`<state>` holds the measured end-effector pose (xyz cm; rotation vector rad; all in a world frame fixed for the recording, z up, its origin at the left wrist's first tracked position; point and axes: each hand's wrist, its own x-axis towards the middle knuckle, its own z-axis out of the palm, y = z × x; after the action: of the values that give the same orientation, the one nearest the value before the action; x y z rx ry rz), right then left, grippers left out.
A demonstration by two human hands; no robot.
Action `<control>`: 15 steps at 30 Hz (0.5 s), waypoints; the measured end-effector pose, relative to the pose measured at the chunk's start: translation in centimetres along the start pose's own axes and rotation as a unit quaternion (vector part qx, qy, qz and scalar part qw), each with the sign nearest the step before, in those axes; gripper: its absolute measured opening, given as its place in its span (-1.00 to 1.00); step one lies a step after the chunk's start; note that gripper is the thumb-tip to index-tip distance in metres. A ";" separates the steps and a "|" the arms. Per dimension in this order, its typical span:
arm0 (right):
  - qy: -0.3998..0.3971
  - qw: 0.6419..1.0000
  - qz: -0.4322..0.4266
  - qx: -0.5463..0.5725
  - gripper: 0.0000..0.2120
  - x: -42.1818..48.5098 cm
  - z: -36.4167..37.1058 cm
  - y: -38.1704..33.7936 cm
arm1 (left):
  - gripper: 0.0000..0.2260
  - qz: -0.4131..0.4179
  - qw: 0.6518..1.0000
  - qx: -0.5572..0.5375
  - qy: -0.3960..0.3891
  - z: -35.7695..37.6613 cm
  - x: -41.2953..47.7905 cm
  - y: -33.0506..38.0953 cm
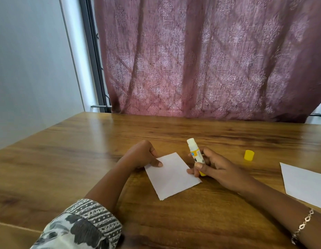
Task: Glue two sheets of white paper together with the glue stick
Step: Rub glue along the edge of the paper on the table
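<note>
Uncapped cylindrical glue stick (195, 155) in right hand (217, 168), over smooth rectangular paper (171, 177).

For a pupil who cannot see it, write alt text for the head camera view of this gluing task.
The right hand holds an uncapped glue stick upright beside a small white sheet, which the left hand pins to the wooden table. The yellow cap stands further right, and a second white sheet lies at the right edge.

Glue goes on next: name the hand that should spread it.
Right. The right hand already holds the uncapped glue stick beside the small sheet; the left hand pins that sheet's corner.
</note>
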<state>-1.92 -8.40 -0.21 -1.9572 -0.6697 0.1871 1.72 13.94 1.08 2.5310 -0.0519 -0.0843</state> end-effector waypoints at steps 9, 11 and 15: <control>-0.002 1.000 -0.015 -0.010 -0.82 0.2 0.0 0.4 | -0.77 -0.018 0.994 -0.086 0.057 0.0 -0.1 -0.2; 0.009 0.999 -0.035 0.005 -0.82 0.1 0.0 0.3 | -0.83 -0.009 0.992 -0.112 0.050 -0.1 -0.3 -0.2; 0.096 0.986 -0.110 0.081 -0.81 0.0 -1.3 -0.4 | -0.91 0.090 0.978 -0.146 0.120 -0.3 -0.9 0.6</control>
<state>-1.54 -9.32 0.72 -1.7065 -0.7143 -0.0804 0.83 13.70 1.74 2.2152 -0.1608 0.2668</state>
